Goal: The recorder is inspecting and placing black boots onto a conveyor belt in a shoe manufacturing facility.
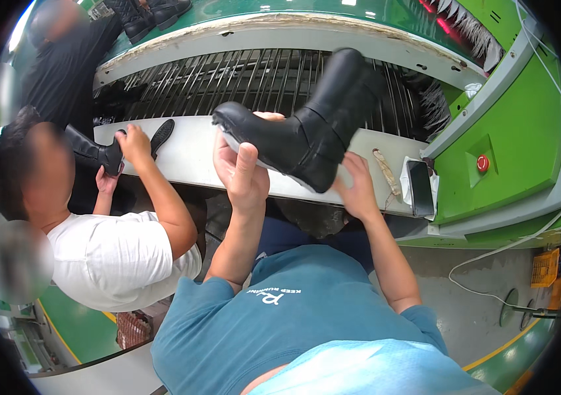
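A black leather boot (300, 135) with a strap round its ankle is held up above the white work ledge, toe to the left and shaft leaning up to the right. Its sole edge shows pale along the forefoot. My left hand (244, 174) grips the boot under the forefoot, thumb on the near side and fingers reaching round behind. At the back of the heel, my right hand (357, 189) is closed against the boot; its fingertips are partly hidden and slightly blurred.
The white ledge (188, 155) runs before a roller conveyor (228, 79). A phone (419, 187) and a pale, worn tool (386, 172) lie at right, beside a green machine with a red button (482, 163). At left, a co-worker in white (112, 260) handles another boot (93, 148) near a loose sole (162, 136).
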Available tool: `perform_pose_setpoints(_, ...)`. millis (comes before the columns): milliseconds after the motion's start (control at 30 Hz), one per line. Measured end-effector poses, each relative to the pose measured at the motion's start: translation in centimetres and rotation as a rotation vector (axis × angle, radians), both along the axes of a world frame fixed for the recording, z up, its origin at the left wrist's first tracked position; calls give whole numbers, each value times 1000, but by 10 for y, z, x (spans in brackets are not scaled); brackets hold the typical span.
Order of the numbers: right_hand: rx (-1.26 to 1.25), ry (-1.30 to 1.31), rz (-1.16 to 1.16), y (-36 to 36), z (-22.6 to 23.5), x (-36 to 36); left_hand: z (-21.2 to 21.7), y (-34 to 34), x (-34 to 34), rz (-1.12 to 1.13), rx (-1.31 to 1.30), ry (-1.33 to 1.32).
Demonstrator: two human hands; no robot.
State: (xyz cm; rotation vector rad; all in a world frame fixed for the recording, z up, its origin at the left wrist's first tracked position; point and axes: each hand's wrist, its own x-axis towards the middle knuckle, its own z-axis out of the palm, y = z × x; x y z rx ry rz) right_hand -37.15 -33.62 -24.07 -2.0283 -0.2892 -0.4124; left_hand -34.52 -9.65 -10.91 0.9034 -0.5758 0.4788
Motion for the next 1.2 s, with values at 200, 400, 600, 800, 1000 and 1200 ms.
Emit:
perform_pose_setpoints(200,1175,355,991,1,50,-5,-5,-38,21,-394,-43,53)
perform_pose_setpoints(400,596,-97,232,8,44,-18,-7,-62,52,-308,216,161)
perform_pose_setpoints(600,132,-505,-61,9,5,-5,-32,-106,72,-156,264,114)
perform_pose_setpoints(800,24,-444,-262,1,-27,-11,-73,-133,91,-187,377,199)
perform_pose_setpoints(1000,-21,-310,-294,-7,-53,-17,-94,-136,102,-291,436,357)
perform_pose_setpoints(1200,481,164,102,-50,-31,-25,-93,-130,104,-278,448,421)
